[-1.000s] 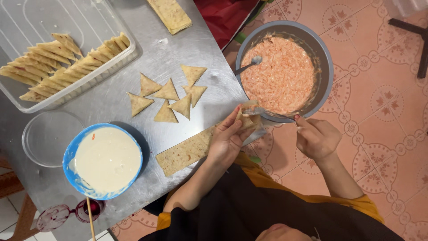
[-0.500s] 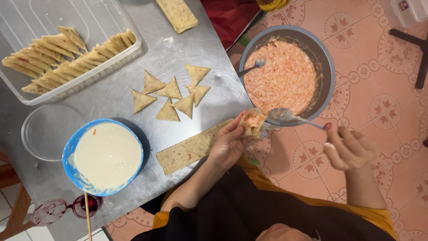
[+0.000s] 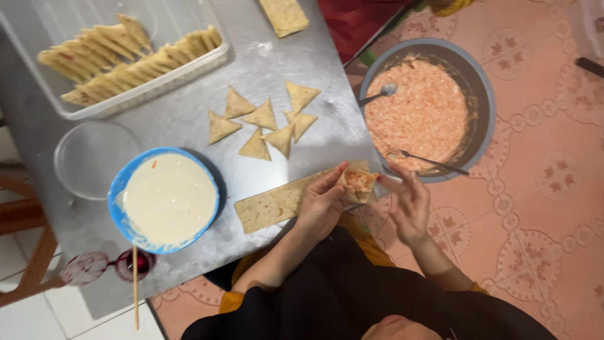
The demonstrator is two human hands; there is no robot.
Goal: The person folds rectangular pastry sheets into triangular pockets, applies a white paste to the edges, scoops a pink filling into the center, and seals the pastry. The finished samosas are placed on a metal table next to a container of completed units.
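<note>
My left hand holds a pastry strip whose end is folded into a cone filled with orange-pink filling. My right hand is beside the cone, its fingertips touching the open edge. The rest of the strip lies flat on the metal table. A grey bowl of the same filling stands just beyond my right hand, with two spoons resting in it.
Several folded triangles lie mid-table. A blue bowl of white paste sits at the left, with a stick below it. A clear tray holds many folded pieces. A clear lid and another pastry strip lie nearby.
My right hand spooned filling into the cone, set the spoon down in the grey bowl and came back to the cone's edge. My left hand kept hold of the pastry.
</note>
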